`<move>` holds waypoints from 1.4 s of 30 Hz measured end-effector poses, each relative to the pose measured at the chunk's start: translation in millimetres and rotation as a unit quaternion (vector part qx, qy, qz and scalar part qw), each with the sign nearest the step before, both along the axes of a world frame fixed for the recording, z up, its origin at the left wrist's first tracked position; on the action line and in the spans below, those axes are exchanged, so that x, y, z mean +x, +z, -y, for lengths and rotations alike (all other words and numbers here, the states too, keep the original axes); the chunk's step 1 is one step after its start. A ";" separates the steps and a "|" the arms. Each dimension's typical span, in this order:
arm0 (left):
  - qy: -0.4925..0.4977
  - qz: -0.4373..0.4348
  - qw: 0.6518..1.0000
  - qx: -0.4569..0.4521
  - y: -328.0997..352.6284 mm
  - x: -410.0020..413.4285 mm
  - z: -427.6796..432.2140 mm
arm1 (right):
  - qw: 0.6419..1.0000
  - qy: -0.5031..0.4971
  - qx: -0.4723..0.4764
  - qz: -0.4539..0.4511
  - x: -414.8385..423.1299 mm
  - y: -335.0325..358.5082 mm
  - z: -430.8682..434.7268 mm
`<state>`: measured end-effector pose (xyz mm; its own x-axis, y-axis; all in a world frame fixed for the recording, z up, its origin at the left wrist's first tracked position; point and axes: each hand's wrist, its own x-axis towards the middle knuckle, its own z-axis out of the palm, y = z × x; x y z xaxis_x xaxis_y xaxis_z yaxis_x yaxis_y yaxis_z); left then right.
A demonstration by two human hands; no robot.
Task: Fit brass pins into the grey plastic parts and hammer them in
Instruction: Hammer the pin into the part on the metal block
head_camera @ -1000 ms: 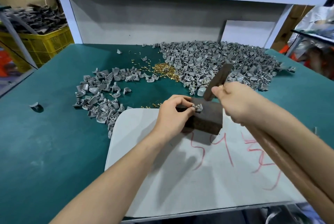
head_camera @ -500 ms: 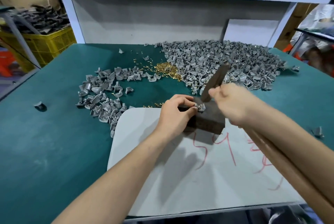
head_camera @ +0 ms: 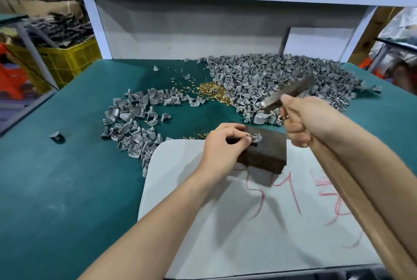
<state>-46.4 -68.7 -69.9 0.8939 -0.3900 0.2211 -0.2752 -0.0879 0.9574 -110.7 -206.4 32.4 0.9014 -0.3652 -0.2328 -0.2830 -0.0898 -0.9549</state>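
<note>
- A small grey part (head_camera: 256,138) is seen slightly right of the frame's centre, pinched between the thumb and fingertips of the left hand (head_camera: 222,147), whose fingers are curled tightly onto it.
- The part is seated on the top face of a dark block (head_camera: 265,155), near the block's upper left edge. Its long axis is laid roughly left to right. Which way any pin in it points cannot be told at this size.
- A hammer (head_camera: 286,95) is gripped by the right hand (head_camera: 310,121), the fingers wrapped round the wooden handle just below the head.
- The hammer head is held up and to the right of the part, apart from it. Its long axis slopes from lower left to upper right, with the bright striking face at the lower left end. The handle is run down towards the lower right corner.
- The block is set on a white board (head_camera: 237,234) marked in red, laid on a green table (head_camera: 56,178).
- A pile of brass pins (head_camera: 212,91) is found above centre, between a loose scatter of parts (head_camera: 135,126) at left and a large heap of parts (head_camera: 282,76) at upper right.
</note>
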 end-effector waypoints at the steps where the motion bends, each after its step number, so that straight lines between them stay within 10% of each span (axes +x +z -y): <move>1: 0.000 -0.009 1.000 -0.005 -0.3 0.4 -0.3 | 0.999 0.005 0.044 -0.005 3.1 -5.2 5.1; 12: 0.010 -0.034 0.999 -0.025 -2.6 2.9 0.8 | 0.987 0.045 0.151 -0.032 10.0 -37.7 22.4; 26: 0.013 0.061 0.998 0.009 -1.6 -4.5 1.9 | 0.939 0.063 -0.334 -0.047 -8.8 -16.3 -14.1; 42: 0.021 0.063 0.998 -0.008 -5.0 -4.3 4.0 | 0.894 0.040 -0.438 -0.088 -12.0 -16.6 -30.5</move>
